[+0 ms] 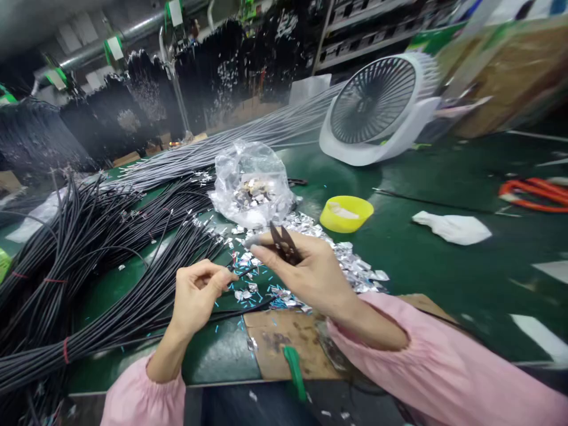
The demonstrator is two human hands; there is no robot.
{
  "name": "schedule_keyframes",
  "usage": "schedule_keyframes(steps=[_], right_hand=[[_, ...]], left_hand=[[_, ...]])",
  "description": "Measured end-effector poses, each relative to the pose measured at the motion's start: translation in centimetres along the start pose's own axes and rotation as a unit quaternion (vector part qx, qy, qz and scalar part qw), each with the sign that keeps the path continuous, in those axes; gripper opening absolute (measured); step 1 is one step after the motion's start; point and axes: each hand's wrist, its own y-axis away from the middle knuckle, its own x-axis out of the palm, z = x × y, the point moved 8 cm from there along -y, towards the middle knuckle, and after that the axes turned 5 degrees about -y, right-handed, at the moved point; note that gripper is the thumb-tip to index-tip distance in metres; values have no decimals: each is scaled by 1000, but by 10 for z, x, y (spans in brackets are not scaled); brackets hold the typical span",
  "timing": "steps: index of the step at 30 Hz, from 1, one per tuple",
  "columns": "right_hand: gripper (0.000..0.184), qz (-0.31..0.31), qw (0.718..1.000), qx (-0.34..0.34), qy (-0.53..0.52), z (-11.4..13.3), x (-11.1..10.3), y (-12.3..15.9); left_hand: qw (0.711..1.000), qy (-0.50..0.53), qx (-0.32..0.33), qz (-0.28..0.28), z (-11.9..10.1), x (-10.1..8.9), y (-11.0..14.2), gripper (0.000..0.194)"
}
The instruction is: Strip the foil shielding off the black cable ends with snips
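Observation:
My left hand is closed in a pinch, with thumb and forefinger on the end of a black cable. Just right of it, my right hand is wrapped round small dark snips, whose two pointed tips stick up past the fingers. The handles are hidden in the palm. Under both hands lie blue wire scraps and silver foil scraps. A thick bundle of black cables runs along the left, its stripped ends close to my left hand.
A clear plastic bag of scraps stands ahead, beside a yellow dish and a white fan. Grey cables stretch across the back. Cardboard with a green strip lies in front. Orange-handled pliers rest at right.

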Motion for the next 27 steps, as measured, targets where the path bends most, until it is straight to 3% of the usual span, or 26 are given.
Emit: schedule_keyframes(steps=[5, 12, 15, 18, 22, 27], right_hand=[[15, 32, 999, -12, 12, 10, 5, 1], [22, 74, 984, 146, -70, -18, 10, 4], [24, 71, 977, 159, -119, -21, 12, 6], [15, 65, 984, 116, -116, -16, 11, 5], [11, 47, 999, -12, -24, 1, 6, 7], [17, 37, 979, -181, 90, 22, 5, 16]], left_hand=[[1000, 2, 10, -13, -2, -1, 2, 24], [999, -41, 11, -13, 0, 3, 4, 19], [999, -38, 3, -4, 2, 5, 4, 20], [1000, -23, -10, -8, 5, 6, 4, 18], [1000, -4, -21, -9, 7, 7, 4, 19], [999, -6, -37, -7, 8, 8, 4, 26]])
